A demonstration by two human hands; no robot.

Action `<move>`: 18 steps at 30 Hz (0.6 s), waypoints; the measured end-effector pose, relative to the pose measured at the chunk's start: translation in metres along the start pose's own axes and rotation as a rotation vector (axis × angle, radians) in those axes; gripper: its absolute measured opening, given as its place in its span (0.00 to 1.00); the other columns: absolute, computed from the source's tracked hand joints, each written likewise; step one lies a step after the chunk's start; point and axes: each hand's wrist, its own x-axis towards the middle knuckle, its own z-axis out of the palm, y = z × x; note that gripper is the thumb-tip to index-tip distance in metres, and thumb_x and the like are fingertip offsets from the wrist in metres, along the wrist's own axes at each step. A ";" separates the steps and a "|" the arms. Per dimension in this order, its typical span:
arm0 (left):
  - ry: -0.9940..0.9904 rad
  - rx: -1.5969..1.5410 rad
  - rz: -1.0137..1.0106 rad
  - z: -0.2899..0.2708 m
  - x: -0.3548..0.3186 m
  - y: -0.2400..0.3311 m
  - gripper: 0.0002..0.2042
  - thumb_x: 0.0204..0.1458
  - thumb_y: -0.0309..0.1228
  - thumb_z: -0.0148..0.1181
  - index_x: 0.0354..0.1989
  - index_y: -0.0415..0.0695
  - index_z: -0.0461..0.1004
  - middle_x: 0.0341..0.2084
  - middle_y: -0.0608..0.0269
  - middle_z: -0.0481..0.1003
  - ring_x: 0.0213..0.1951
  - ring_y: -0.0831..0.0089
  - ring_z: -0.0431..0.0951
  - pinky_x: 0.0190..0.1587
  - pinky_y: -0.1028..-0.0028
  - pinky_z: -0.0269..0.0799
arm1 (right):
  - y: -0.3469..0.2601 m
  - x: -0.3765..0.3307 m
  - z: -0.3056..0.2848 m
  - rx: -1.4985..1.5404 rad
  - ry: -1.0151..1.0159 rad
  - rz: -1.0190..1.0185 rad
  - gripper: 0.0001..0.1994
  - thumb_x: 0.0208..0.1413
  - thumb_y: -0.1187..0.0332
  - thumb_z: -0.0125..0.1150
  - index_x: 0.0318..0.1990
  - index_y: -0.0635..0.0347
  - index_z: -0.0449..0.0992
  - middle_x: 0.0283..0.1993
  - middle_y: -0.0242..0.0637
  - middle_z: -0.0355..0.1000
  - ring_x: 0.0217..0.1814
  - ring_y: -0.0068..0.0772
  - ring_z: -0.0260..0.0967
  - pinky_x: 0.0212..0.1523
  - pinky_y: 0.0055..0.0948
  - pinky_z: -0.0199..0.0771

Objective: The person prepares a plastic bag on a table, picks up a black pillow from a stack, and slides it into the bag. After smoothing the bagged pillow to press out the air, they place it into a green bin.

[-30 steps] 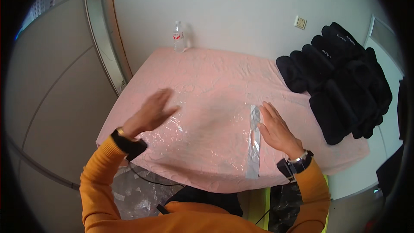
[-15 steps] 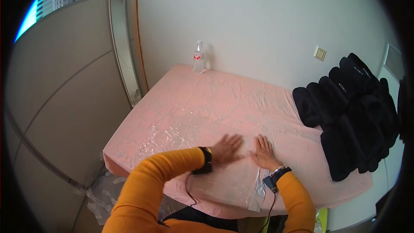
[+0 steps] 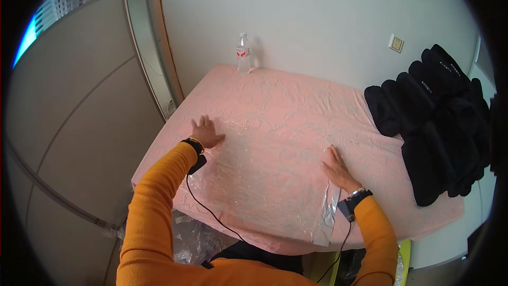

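Two flat hands, left hand (image 3: 206,133) and right hand (image 3: 338,169), each grip open, press one clear plastic sheet (image 3: 264,172) (one bottle (image 3: 243,53) behind).

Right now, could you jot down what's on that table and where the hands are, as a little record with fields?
Surface: pink-covered table
Sheet: clear plastic film, spread flat, crinkled
Left hand: flat on the film's left edge
Right hand: flat on its right edge
Back edge: water bottle, upright
Right side: pile of black garments
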 end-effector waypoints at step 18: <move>0.044 -0.200 0.602 0.047 -0.100 0.125 0.40 0.59 0.57 0.42 0.69 0.38 0.43 0.70 0.46 0.42 0.71 0.54 0.41 0.68 0.45 0.37 | -0.038 -0.110 0.005 -0.263 -0.158 -0.186 0.58 0.47 0.30 0.52 0.68 0.73 0.38 0.73 0.62 0.32 0.75 0.65 0.24 0.70 0.60 0.24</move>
